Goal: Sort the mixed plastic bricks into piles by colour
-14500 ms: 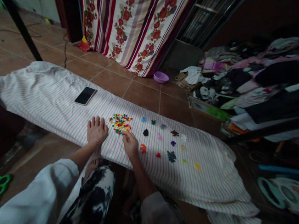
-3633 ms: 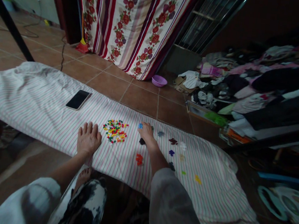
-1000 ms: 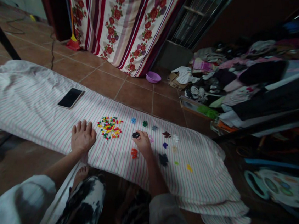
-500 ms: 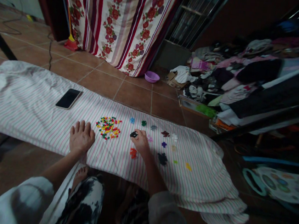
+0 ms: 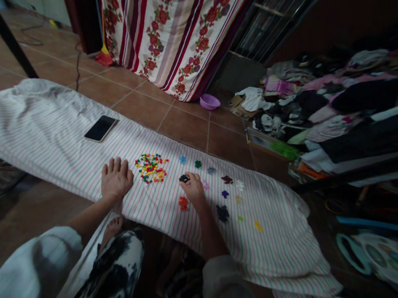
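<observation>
My left hand lies flat on the striped cloth, fingers spread, just left of a mixed pile of small colourful pieces. With fingers bent together, my right hand is at a small black pile; whether a piece is between the fingertips is too small to tell. Below that hand sits an orange-red pile, and a pink pile is partly beside it. Small piles of light blue, green, grey, brown, white, purple, dark and yellow pieces spread to the right.
A phone rests on the cloth at the left. Beyond the cloth's far edge are a purple basin, a floral curtain and a heap of clothes. Dark bars flank both ends. My legs are below the near edge.
The whole view has shifted, so things appear farther right. Both hands stay in nearly the same places on the cloth, my right hand still at the black pile.
</observation>
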### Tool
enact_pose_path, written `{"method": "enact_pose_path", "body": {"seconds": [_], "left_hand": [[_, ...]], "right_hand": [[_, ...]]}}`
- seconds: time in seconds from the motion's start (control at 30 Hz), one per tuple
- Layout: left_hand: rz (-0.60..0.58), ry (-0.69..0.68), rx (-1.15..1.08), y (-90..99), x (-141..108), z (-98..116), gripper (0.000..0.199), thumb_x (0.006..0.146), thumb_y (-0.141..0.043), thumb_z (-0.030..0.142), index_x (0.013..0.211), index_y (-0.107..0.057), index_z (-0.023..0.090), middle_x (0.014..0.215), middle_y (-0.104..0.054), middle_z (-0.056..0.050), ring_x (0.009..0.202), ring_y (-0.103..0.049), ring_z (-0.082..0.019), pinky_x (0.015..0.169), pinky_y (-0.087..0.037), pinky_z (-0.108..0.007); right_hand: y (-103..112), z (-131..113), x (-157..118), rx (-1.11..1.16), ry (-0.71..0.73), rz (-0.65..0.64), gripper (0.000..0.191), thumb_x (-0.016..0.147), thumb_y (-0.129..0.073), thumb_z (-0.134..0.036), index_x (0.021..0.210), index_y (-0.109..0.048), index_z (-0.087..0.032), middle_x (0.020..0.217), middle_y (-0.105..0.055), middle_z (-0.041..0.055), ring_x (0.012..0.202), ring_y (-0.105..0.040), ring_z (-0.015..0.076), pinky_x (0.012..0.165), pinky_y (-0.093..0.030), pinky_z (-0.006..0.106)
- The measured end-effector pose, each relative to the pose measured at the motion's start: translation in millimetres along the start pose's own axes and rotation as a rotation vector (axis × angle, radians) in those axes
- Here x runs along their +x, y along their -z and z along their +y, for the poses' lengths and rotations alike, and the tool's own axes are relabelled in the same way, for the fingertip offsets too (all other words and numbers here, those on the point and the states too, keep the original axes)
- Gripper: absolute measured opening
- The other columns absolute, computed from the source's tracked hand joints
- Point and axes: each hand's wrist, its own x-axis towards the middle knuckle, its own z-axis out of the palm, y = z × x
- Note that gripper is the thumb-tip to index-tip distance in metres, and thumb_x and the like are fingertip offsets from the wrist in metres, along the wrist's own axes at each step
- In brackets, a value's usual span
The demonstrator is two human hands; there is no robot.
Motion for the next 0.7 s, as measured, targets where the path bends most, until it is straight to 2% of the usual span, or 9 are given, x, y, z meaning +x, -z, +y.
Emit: {"method": "enact_pose_path", "body": {"seconds": [0.17,0.33,0.5,0.7], "left_hand": [[0.002,-0.006,0.016,-0.5,0,-1,0.052,0.091,-0.033,0.035,0.133,-0.053,0.014,0.143,-0.049,-0.016,0.137,-0.037,-0.034,0.111,-0.025,-0.051],[-0.005,-0.001,-0.004,-0.2,1,-1,0.052,0.091,-0.033,0.036,0.134,-0.052,0.014,0.144,-0.048,-0.017,0.137,-0.036,-0.034,0.112,-0.024,-0.051],[-0.001,0.0,-0.009,-1.1,0,-1,0.052,0.092,-0.032,0.036,0.134,-0.052,0.014,0.144,-0.048,-0.017,0.138,-0.035,-0.034,0.112,-0.023,-0.051],[-0.012,0.005,-0.017,-1.7,1,-1,0.053,0.091,-0.032,0.036,0.135,-0.052,0.013,0.144,-0.048,-0.017,0.138,-0.035,-0.034,0.112,-0.023,-0.051]], "right_hand": [[8,-4,-1,-0.015,0.042,-0.021,0.043,0.079,-0.061,-0.03,0.12,-0.061,-0.018,0.111,-0.057,0.0089,0.069,-0.058,0.0127,0.081,-0.052,0.034],[10,-25,-2,-0.012,0.089,0.01,0.033,0.083,-0.056,-0.029,0.113,-0.065,-0.019,0.108,-0.058,0.0082,0.07,-0.057,0.0131,0.079,-0.051,0.031],[-2,-48,-5,0.024,0.178,-0.076,0.022,0.086,-0.051,-0.021,0.101,-0.068,-0.019,0.098,-0.061,0.0055,0.08,-0.059,0.0149,0.082,-0.048,0.028],[-23,-61,-6,-0.028,0.216,-0.155,0.024,0.086,-0.051,-0.016,0.102,-0.068,-0.02,0.099,-0.063,0.0056,0.089,-0.06,0.0164,0.086,-0.047,0.028]]}}
